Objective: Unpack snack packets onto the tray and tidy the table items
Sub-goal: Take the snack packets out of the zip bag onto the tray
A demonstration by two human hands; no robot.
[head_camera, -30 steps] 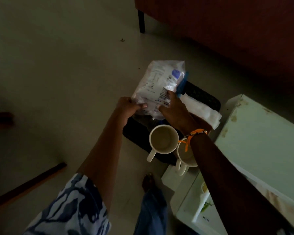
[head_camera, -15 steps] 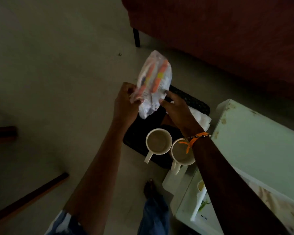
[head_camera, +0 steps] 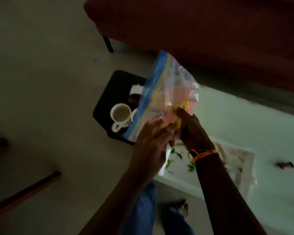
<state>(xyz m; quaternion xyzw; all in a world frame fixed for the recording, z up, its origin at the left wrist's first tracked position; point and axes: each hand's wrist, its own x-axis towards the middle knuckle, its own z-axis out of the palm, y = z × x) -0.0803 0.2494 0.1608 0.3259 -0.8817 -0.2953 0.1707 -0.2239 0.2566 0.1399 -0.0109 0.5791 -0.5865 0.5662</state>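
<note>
**Still unpacking: bag in hand**

Now you hold the clear zip bag [head_camera: 166, 99] mid-frame above the black tray [head_camera: 115, 89]. Your right hand [head_camera: 190, 129] grips its lower edge; your left hand [head_camera: 151, 146] touches it, fingers loose. Next, open the bag and pull the snack packets out.

A pale green table [head_camera: 244, 126] bears a black tray [head_camera: 114, 92] and a leaf-printed white tray [head_camera: 175, 168].
</note>
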